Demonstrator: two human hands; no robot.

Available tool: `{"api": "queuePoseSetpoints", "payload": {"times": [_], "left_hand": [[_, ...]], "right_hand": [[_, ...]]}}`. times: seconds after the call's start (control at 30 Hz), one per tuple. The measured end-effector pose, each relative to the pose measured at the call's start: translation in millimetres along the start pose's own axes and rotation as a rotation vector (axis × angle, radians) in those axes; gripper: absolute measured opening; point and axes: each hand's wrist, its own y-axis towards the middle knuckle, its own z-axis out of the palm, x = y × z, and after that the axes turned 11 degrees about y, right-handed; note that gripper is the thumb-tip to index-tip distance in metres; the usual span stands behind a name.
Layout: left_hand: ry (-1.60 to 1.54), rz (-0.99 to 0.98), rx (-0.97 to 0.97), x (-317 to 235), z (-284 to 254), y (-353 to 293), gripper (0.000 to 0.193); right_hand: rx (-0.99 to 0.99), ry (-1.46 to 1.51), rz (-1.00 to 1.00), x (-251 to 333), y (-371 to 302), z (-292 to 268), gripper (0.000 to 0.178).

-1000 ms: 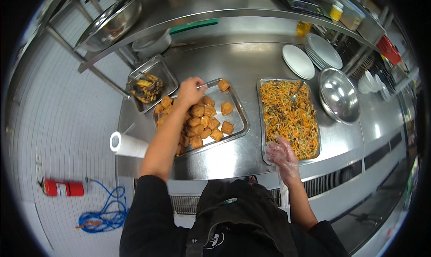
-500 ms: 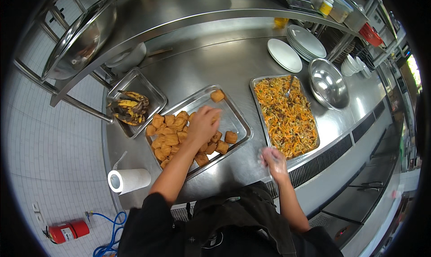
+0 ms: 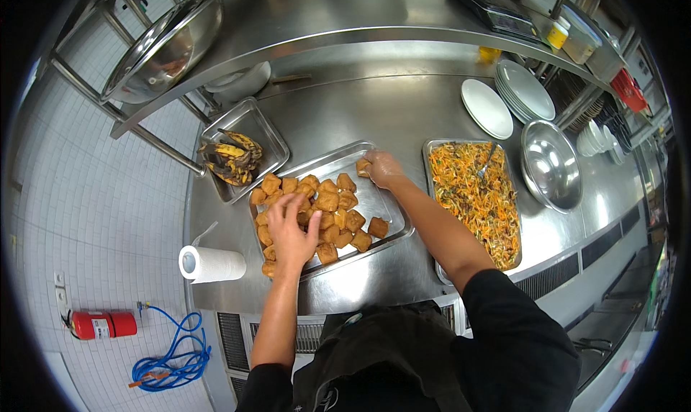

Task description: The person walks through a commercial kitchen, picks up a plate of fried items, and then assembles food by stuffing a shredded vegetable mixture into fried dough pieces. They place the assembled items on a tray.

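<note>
A metal tray [image 3: 392,228] holds many golden-brown fried tofu cubes [image 3: 327,200], heaped toward its left side. My left hand [image 3: 291,239], bare, rests over the heap with thumb and fingers spread and curved; what lies under the palm is hidden. At the tray's far right corner my right hand [image 3: 386,169], in a clear plastic glove, has its fingers closed round a single tofu cube [image 3: 363,168]. To the right, a second tray is filled with shredded vegetable filling [image 3: 475,200], orange and pale, with a spoon or fork [image 3: 487,160] stuck in it.
Blackened yellow bananas [image 3: 236,156] lie in a small tray at left, with a paper towel roll [image 3: 214,264] nearer me. White plates [image 3: 486,108] and a steel bowl [image 3: 551,166] stand at right. A steel shelf [image 3: 345,36] crosses above the table's back.
My right hand has moved from beside the vegetable tray to the tofu cube at the far corner. My left hand has drawn back leftward onto the heap. The whole view has shifted.
</note>
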Motion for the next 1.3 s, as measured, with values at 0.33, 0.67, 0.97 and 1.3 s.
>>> {"api": "queuePoseSetpoints", "payload": {"times": [0.33,0.67,0.97,1.3], "left_hand": [[-1.663,-0.723,0.694,-99.6,66.6,23.3,0.038],[-1.949,-1.052,0.867,-121.3,94.9,-1.2,0.043],[-1.790,-1.068,0.976,-141.3,112.5,-22.1,0.038],[-1.769,-0.668,1.190,-176.8,128.1,-28.6,0.040]], "right_hand": [[-0.014,0.738,0.058,47.1,-145.6,-65.5,0.031],[-0.592,0.530,0.427,-68.6,-312.6,-137.6,0.017],[-0.436,-0.105,0.414,-83.0,-358.4,-89.3,0.037],[-0.365,0.149,0.454,-103.0,-348.0,-118.9,0.033]]}}
